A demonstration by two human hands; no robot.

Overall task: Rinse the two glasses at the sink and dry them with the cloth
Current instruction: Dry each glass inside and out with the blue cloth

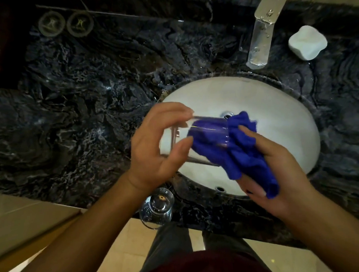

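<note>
My left hand (154, 149) grips a clear glass (203, 134) on its side over the white sink (277, 114), its mouth pointing right. A blue cloth (244, 153) is stuffed into the glass, and my right hand (280, 178) holds the part of the cloth that hangs out. A second clear glass (157, 207) stands on the dark marble counter's front edge, just below my left wrist.
The metal tap (270, 14) juts over the sink's far rim. A white soap bar (306, 43) lies on the dark marble counter (79, 99) at the back right. Two round dark coasters (64, 23) sit at the back left. Beige floor lies below the counter edge.
</note>
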